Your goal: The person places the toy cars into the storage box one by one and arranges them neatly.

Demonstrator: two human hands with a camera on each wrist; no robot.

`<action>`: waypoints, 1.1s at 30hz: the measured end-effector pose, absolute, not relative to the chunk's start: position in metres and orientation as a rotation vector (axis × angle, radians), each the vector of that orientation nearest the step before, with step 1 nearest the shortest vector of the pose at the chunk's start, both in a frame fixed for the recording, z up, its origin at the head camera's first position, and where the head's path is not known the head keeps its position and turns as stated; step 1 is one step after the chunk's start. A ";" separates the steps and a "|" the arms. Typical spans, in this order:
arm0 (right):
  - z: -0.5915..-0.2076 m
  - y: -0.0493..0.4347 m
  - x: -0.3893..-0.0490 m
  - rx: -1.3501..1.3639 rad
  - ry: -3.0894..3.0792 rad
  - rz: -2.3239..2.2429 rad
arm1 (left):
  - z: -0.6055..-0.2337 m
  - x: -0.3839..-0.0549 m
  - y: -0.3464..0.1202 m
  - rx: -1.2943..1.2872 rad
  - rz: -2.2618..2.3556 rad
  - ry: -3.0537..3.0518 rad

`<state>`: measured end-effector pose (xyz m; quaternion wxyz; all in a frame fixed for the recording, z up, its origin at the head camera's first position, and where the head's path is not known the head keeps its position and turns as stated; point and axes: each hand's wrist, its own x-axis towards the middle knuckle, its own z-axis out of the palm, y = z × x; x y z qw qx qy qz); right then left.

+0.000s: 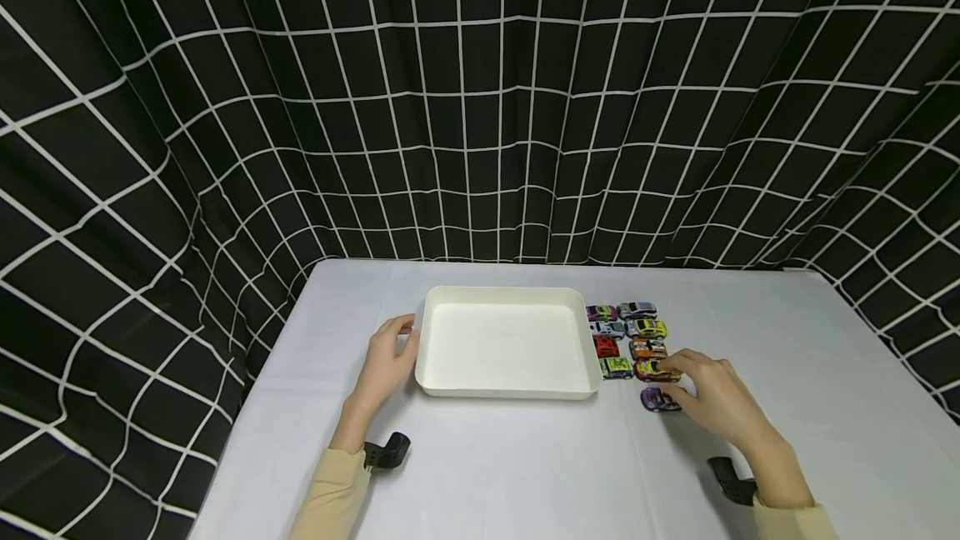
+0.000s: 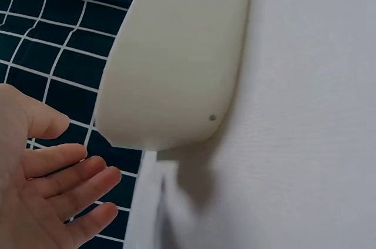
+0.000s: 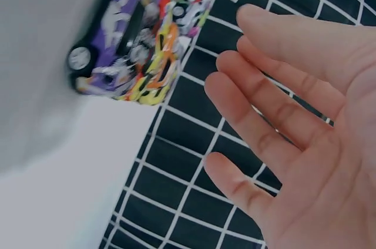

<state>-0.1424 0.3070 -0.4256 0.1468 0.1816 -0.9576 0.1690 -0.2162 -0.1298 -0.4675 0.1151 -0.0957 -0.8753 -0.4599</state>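
Head view: the white tray [image 1: 510,348] sits on the white-covered table [image 1: 487,473], with no car in it. Nine toy cars can be counted just right of it, in two short columns, the purple car [image 1: 657,400] at the near end. So the work in hand looks barely begun: no car appears lifted, and all nine lie outside the tray, waiting to be handled.

The right hand [image 1: 712,394] hangs over the near end of the columns, its fingertips by the yellow-and-red car [image 1: 651,372] and the purple one. The right wrist view shows its grip wide, fingers parted, holding nothing. The left hand [image 1: 384,367] is beside the tray's left wall, fingers loose and grasping nothing; whether it touches the wall is hard to tell.
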 end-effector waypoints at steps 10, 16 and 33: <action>-0.438 0.318 -0.141 0.566 -2.809 0.475 | -0.482 -0.220 -0.131 -0.262 -1.518 -2.527; -0.445 0.321 -0.141 0.607 -2.781 0.461 | -0.491 -0.223 -0.129 -0.271 -1.636 -2.500; -0.452 0.320 -0.145 0.536 -2.915 0.387 | -0.470 -0.207 -0.122 -0.300 -1.790 -2.468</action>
